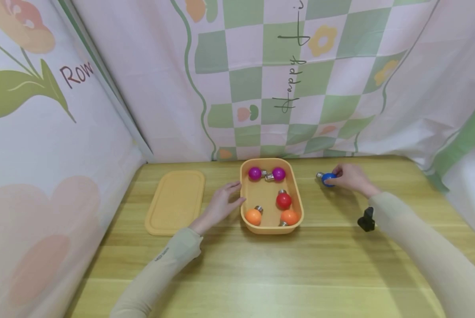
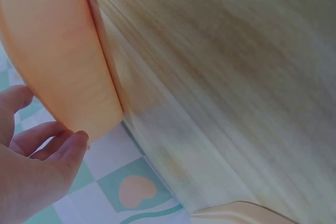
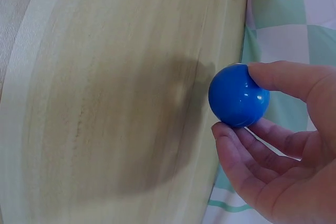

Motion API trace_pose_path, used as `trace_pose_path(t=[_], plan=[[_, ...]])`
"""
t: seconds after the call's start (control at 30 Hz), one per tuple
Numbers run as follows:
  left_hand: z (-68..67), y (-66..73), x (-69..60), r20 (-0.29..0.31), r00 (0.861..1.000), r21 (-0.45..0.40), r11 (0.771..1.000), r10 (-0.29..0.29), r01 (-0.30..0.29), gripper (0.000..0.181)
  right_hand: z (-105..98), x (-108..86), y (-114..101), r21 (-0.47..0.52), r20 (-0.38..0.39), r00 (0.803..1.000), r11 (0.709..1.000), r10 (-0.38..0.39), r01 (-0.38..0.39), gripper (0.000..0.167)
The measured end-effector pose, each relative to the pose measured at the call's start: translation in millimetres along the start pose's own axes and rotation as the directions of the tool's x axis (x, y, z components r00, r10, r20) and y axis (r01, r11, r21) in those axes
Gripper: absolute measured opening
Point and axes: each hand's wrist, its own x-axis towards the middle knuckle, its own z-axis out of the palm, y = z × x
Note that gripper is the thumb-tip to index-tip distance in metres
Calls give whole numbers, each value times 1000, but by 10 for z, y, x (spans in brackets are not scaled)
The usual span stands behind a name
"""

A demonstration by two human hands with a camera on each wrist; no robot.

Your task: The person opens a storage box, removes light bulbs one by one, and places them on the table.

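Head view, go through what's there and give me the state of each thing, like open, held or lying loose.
Yellow box: open, upright, holding five bulbs
Lid: off, lying flat left of the box
Blue bulb: held
Purple bulbs: loose in the box
Red bulb: loose in the box
Orange bulbs: loose in the box
Left hand: touching the box
Right hand: pinching the blue bulb

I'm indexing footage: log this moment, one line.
left hand: touching yellowish rounded plastic box | right hand: pinching blue round metal-capped bulb | inside: two purple bulbs, two orange bulbs, one red bulb, all metal-capped
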Motion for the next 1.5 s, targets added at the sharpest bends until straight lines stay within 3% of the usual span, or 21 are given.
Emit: trace_pose_path(t=[0.87,1.5], plan=[[5,-4,1,2,1000,-5,1000,-13,13,54,71,-2,-8,-11,48,998,999,40,-39,53],[7,-18,-2,5,1000,5,1000,-19,19,54,80,-11,21,-31,40,999,999,28,-27,59]])
